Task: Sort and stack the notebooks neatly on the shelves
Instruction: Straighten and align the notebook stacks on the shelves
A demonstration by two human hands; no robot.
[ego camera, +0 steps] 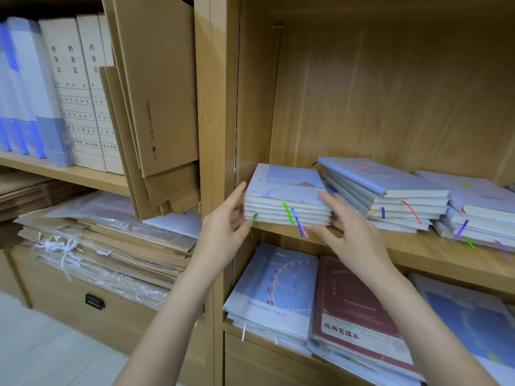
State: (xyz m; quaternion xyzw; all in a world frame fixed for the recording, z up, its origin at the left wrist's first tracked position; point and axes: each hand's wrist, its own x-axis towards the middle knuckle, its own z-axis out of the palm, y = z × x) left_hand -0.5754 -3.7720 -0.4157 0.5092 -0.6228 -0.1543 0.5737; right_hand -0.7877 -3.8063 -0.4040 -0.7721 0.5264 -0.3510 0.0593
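Wooden shelves (pixel 418 247) are filling the frame. At centre, a notebook stack (pixel 287 196) is sitting on the middle shelf; the left hand (pixel 225 229) is pressing its left edge with fingers straight, the right hand (pixel 349 232) is touching its right edge, fingers relaxed. More notebooks (pixel 390 190) are lying just right.

Both hands on a short stack of pale blue notebooks (pixel 287 199) at the left end of the upper shelf (pixel 418 247). Left hand (pixel 227 228): straight fingers against the stack's left edge. Right hand (pixel 349 232): fingers flat on its right edge, thumb low at the front corner. Ribbon bookmarks (pixel 296 221) hang between the two sets of fingers. Just past the right fingers, a taller skewed stack (pixel 390 196), then a third stack (pixel 479 207). Below the hands, on the lower shelf: a ferris-wheel notebook (pixel 274 288) beside a dark red notebook (pixel 354 305).
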